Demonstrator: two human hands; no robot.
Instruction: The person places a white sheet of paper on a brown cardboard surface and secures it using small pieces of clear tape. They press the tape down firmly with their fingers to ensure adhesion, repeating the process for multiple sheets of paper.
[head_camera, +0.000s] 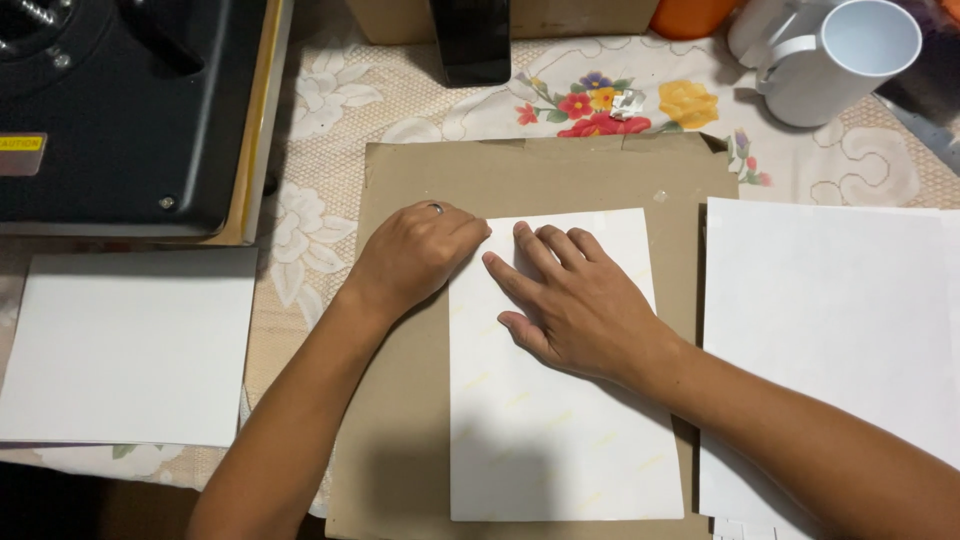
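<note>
The white sheet (560, 400) lies on brown cardboard (400, 400); the right hand (575, 300) presses it flat, fingers spread, while the left hand (415, 250), loosely curled, pinches its top-left edge. Uneven pressure could skew or crease it; farther back, the mug (840, 65) might tip

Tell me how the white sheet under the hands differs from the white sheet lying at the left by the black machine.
The middle sheet lies upright on brown cardboard; the left sheet lies sideways on the floral tablecloth. The middle sheet is glossy with faint yellowish marks; the left sheet looks plain and matte. The left hand and right hand rest on the middle sheet; nothing touches the left one. Both are white rectangles lying flat.
</note>
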